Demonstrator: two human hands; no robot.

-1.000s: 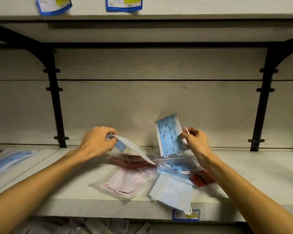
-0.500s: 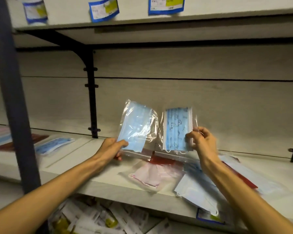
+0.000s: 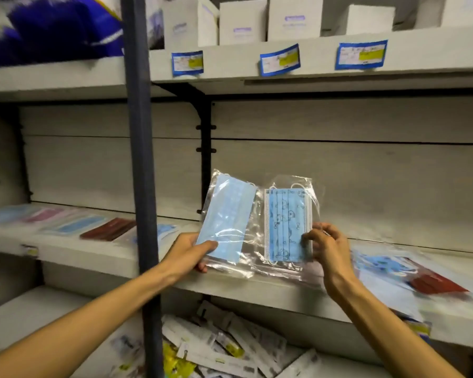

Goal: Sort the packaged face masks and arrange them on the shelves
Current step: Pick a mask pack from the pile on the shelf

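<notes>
My left hand (image 3: 190,251) holds a plain light-blue packaged mask (image 3: 225,216) upright by its lower edge, thumb across the front. Beside it, my right hand (image 3: 324,248) pinches a blue cartoon-print packaged mask (image 3: 287,222) at its lower right corner. Both packs are lifted above the middle shelf (image 3: 257,289) and stand side by side, their clear wrappers touching. At the right of that shelf lies a blurred heap of masks (image 3: 410,274), blue print and dark red among them. On the left shelf bay (image 3: 52,248), masks lie in a row: blue (image 3: 74,225), pink (image 3: 45,214), dark red (image 3: 108,229).
A dark upright post (image 3: 141,173) crosses the view between the two bays, in front of my left forearm. A black bracket (image 3: 205,148) stands behind the masks. White boxes (image 3: 243,21) sit on the top shelf above blue price labels (image 3: 280,60). Loose packets (image 3: 219,350) fill the bottom shelf.
The view has swung left and up, bringing the left bay and top shelf into sight. Both hands lifted their masks off the pile and now hold them upright side by side.
</notes>
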